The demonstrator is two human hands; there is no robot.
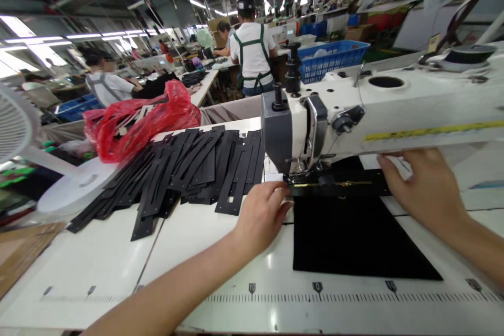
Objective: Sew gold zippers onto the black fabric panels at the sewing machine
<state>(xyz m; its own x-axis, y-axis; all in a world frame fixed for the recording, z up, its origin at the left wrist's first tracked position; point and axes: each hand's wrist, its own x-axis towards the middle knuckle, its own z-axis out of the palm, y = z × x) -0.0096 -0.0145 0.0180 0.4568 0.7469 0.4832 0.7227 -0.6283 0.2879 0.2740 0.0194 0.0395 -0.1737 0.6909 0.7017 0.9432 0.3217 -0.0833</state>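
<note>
My left hand has its fingers curled at the left end of a black zipper strip, pinching it beside the sewing machine's needle area. A gold zipper runs along the strip, under the head of the white sewing machine. Below the strip a black fabric panel lies flat on the table. My right hand rests by the strip's right end, thumb and index finger apart. Its other fingertips are partly hidden beneath the machine arm.
Many black slotted strips lie heaped left of the machine. Behind them is a red plastic bag; a white fan stands at far left. A ruler scale runs along the table front. Co-workers and a blue basket are beyond.
</note>
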